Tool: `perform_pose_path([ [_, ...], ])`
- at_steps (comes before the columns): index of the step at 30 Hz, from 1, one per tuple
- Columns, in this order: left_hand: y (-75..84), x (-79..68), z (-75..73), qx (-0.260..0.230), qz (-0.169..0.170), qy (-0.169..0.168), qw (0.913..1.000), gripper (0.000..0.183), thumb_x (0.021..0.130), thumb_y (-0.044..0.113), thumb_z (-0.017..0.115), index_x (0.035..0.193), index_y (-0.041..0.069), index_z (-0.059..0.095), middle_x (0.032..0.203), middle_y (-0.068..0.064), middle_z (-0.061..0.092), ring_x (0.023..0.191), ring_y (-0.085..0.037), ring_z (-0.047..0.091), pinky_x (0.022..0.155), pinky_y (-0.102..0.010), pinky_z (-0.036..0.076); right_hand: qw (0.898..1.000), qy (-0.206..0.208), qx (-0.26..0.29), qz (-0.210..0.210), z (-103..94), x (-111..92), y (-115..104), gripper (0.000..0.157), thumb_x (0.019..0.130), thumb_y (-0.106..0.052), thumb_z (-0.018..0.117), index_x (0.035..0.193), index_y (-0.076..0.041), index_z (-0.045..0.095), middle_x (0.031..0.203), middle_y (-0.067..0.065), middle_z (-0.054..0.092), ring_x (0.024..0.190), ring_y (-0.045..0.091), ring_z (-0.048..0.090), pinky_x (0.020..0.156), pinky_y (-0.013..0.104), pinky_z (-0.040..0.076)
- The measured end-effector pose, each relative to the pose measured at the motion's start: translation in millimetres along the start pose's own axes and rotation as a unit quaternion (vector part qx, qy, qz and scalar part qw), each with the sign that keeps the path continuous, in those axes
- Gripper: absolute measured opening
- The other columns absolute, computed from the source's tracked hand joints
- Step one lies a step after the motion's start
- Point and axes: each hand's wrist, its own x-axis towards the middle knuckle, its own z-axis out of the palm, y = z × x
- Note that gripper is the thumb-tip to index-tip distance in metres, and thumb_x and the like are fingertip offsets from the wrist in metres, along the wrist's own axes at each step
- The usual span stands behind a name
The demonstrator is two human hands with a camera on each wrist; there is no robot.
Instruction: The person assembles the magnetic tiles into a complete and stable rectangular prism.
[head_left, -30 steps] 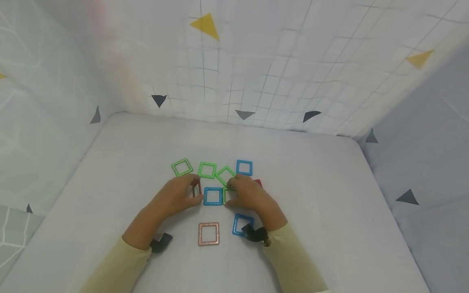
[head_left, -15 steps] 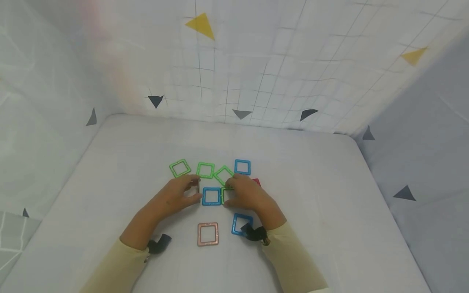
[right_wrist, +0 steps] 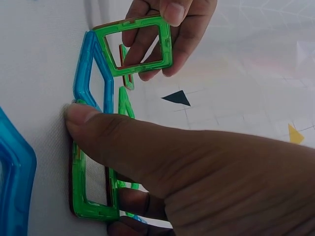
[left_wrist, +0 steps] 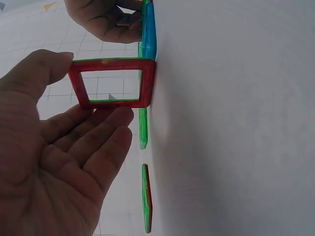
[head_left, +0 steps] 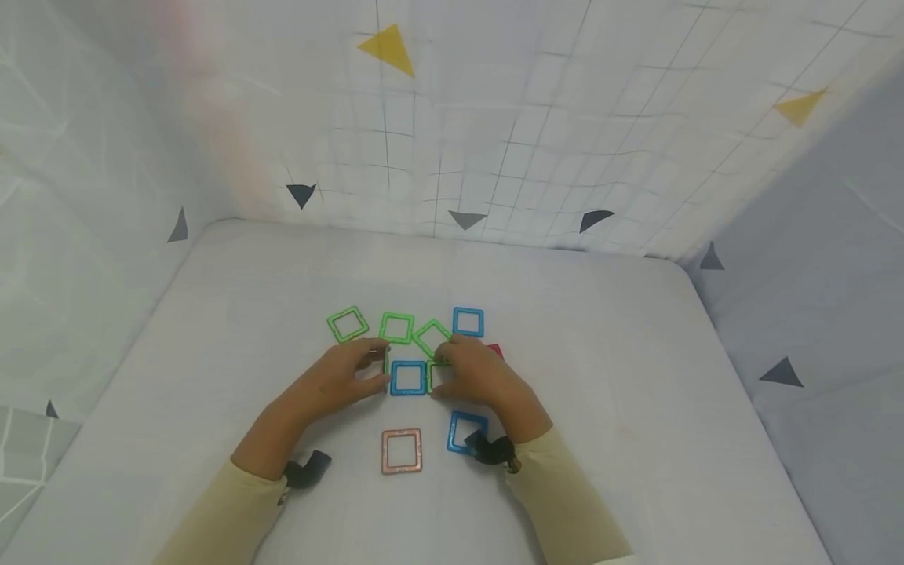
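Note:
My left hand [head_left: 339,375] pinches a square magnetic tile [left_wrist: 113,64] between thumb and fingertips, red on one face and green on the other. This tile stands upright, edge-on in the head view, close to the left side of a flat blue tile [head_left: 394,378]. In the right wrist view its lower corner meets or nearly meets the blue one. Thumb and fingers of my right hand [head_left: 483,380] grip opposite edges of a flat green tile [right_wrist: 93,210], which touches the blue tile's right side. That hand hides part of the green tile in the head view.
Behind the hands lie several green tiles [head_left: 398,316] and a blue tile [head_left: 468,310]. A red tile [head_left: 497,350] shows partly past my right hand. Nearer are a pinkish-brown tile [head_left: 385,452] and another blue tile [head_left: 452,431], partly under the right wrist's camera mount [head_left: 492,450].
The tile in my left hand has turned from showing its opening to edge-on, beside the blue tile. My right hand keeps its grip. The head view has shifted slightly.

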Motion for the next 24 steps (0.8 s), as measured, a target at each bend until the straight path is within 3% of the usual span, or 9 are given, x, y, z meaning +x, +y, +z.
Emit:
perform_pose_path([
  [15,-2.5,-0.3,1.4,-0.014,0.008,-0.013,0.9998,0.06,0.093,0.034,0.071,0.146,0.016,0.049,0.146,-0.001,0.053,0.134,-0.027,0.052,0.11,-0.048,0.044,1.0,-0.003,0.0,-0.003,-3.8,-4,-2,0.053,0.079,-0.033,0.085,0.126,-0.017,0.066,0.117,-0.003,0.064,0.11,0.016,0.057,0.099,0.036,0.052],
  [19,-3.8,0.3,2.0,-0.019,0.009,-0.016,0.9996,0.059,0.094,0.037,0.07,0.146,0.019,0.049,0.145,0.001,0.054,0.134,-0.027,0.052,0.11,-0.048,0.044,1.0,0.007,-0.008,-0.019,-10.9,-10,-5,0.042,0.086,-0.026,0.079,0.124,-0.014,0.065,0.117,-0.002,0.066,0.115,0.016,0.059,0.1,0.035,0.051],
  [24,-3.9,-0.2,1.2,-0.023,0.002,-0.02,0.9995,0.059,0.094,0.038,0.069,0.146,0.021,0.049,0.145,0.001,0.054,0.135,-0.027,0.051,0.11,-0.048,0.044,0.999,0.005,0.027,-0.037,-14.5,-23,-18,0.025,0.094,-0.019,0.07,0.119,-0.015,0.069,0.113,-0.002,0.069,0.111,0.016,0.062,0.1,0.036,0.053],
])
